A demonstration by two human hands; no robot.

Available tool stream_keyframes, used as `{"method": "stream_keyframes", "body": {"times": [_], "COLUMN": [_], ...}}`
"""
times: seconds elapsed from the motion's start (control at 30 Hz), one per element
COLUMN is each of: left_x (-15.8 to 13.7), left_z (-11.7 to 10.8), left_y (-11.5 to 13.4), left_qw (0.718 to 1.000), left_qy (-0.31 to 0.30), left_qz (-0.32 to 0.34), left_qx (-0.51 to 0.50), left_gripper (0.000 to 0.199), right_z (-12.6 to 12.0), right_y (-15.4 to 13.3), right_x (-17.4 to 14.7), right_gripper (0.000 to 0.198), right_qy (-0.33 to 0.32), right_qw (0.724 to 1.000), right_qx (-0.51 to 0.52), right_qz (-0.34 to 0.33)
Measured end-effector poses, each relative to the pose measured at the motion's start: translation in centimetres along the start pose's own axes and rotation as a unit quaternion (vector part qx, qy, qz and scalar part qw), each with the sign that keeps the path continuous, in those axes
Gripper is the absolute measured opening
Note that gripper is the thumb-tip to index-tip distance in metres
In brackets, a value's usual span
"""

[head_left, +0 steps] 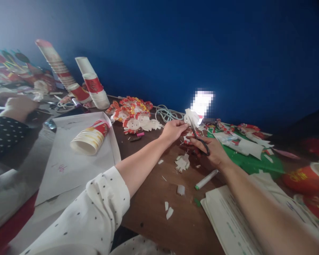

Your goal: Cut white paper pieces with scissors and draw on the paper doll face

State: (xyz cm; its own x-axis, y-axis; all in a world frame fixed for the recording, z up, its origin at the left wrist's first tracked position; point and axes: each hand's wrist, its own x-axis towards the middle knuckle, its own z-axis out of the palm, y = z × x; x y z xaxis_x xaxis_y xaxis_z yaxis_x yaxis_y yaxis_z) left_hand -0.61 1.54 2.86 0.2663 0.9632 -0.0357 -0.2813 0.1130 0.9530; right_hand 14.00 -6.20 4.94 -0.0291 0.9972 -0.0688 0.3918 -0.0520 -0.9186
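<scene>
Between its fingertips my left hand [174, 130] pinches a white paper cutout [191, 118] with a fringed edge, held above the table. My right hand [211, 150] is closed on a pair of black-handled scissors [202, 142]. Their blades reach up to the cutout, close to my left fingertips; whether they are biting into the paper I cannot tell. Below the hands lies another white fringed cutout [182, 163]. A marker [206, 179] with a green end rests on the tabletop near my right forearm.
Red and white paper cutouts [134, 118] pile up by the blue wall. Left stand stacked paper cups [95, 90]; more cups [90, 138] lie in a white box lid [61, 170]. A co-worker's hand [20, 106] is far left. A green sheet [266, 166] and papers [228, 216] cover the right.
</scene>
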Motion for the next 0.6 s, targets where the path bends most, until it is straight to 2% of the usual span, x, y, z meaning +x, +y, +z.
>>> {"method": "stream_keyframes", "body": {"times": [0.13,0.43,0.6], "left_x": [-0.08,-0.1,-0.2], "left_z": [0.13,0.23,0.17], "left_y": [-0.13,-0.06,0.12], "left_qw": [1.0,1.0,1.0], "left_qy": [-0.01,-0.01,-0.009], "left_qz": [0.004,0.004,0.0], "left_qx": [-0.004,-0.012,-0.01], "left_gripper": [0.013,0.013,0.011], "right_z": [0.17,-0.11,-0.3], "right_y": [0.13,0.14,0.2], "right_x": [0.0,-0.11,0.0], "right_gripper": [0.055,0.046,0.05], "right_qy": [0.009,0.004,0.004], "right_qw": [1.0,0.999,1.0], "right_qx": [0.019,-0.009,-0.004], "right_qz": [0.01,-0.031,-0.024]}}
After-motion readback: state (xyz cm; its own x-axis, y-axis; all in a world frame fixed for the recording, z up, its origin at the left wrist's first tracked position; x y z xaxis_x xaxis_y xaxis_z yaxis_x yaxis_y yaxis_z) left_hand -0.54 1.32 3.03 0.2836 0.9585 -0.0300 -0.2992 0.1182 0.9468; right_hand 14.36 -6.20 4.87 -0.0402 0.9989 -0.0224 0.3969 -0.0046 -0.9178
